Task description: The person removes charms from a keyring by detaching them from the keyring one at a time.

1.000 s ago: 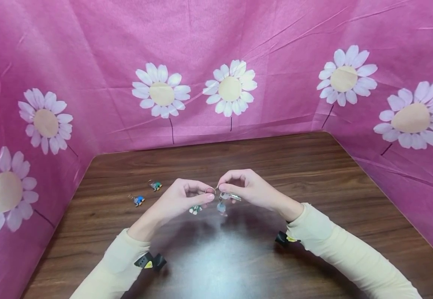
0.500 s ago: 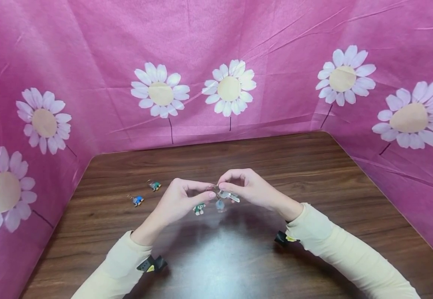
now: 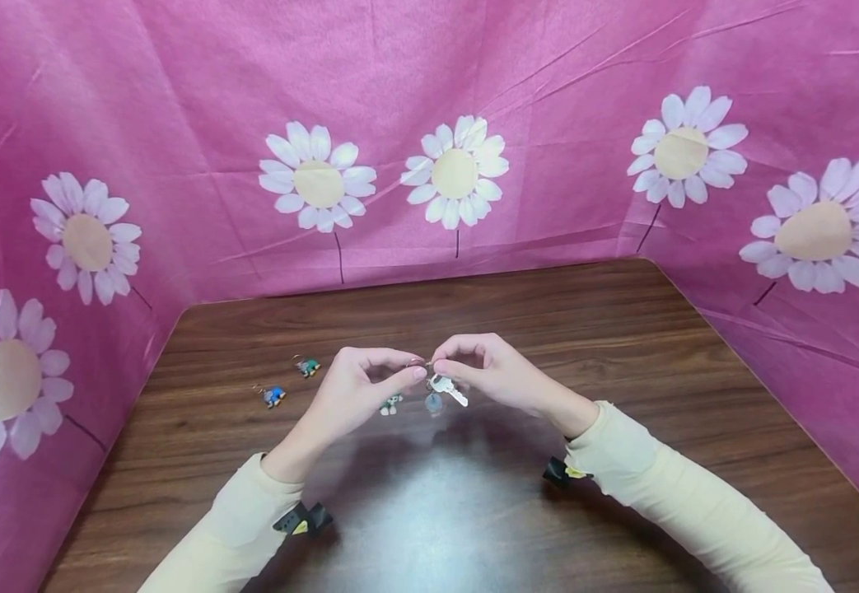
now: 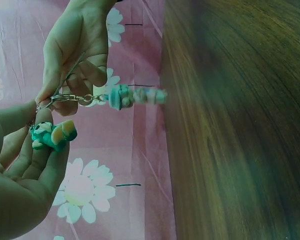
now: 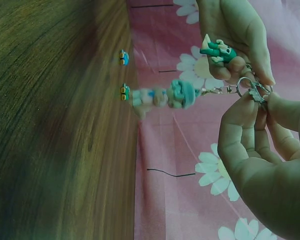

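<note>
My two hands meet above the table, fingertips almost touching. The left hand (image 3: 358, 387) pinches the ring of a keychain between thumb and index finger; its small green-and-white figure (image 4: 52, 135) dangles below those fingers. The right hand (image 3: 499, 375) pinches a metal key ring (image 5: 244, 84), partly hidden by the fingertips. From that ring hang a silver key (image 3: 450, 389) and, on a short chain, a pale blue figure with a hat (image 5: 182, 94). How the two rings join between the fingertips I cannot tell.
Two more figure keychains lie on the wooden table (image 3: 585, 329) at the left, one green (image 3: 308, 367) and one blue (image 3: 274, 398). A pink cloth (image 3: 548, 206) printed with daisies walls the table at the back and both sides.
The key has swung downward and now shows its flat side. My left hand has risen slightly, and the green figure under it shifts about. The right hand stays nearly in place.
</note>
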A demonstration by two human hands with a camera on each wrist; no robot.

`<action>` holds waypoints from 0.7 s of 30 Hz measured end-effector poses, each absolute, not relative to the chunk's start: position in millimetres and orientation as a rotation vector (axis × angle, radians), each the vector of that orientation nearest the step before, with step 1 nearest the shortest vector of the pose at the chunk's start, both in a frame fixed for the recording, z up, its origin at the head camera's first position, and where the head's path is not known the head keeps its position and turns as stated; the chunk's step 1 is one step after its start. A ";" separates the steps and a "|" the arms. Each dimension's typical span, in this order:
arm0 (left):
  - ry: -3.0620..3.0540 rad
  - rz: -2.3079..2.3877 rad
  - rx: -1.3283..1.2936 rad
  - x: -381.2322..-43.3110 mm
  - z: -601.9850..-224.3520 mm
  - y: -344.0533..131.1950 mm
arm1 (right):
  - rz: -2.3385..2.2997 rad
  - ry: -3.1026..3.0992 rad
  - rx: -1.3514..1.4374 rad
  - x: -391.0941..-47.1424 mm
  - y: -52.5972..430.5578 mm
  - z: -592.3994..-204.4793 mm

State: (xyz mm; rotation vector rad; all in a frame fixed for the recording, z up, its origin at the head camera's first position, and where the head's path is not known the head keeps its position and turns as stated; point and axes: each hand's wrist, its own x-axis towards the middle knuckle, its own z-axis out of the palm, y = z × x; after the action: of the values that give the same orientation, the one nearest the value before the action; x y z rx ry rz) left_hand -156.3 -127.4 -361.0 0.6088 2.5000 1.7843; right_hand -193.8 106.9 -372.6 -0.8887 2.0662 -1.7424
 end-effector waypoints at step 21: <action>2.535 1.901 0.664 -155.3 -366.7 -126.7 | -1.770 2.123 -0.908 -193.0 100.7 -373.0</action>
State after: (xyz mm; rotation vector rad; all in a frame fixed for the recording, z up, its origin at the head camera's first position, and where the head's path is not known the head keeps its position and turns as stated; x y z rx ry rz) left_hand -155.3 -126.7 -366.7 0.6636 2.5349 1.9012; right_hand -193.0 100.7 -373.0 -0.9082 2.1227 -1.7700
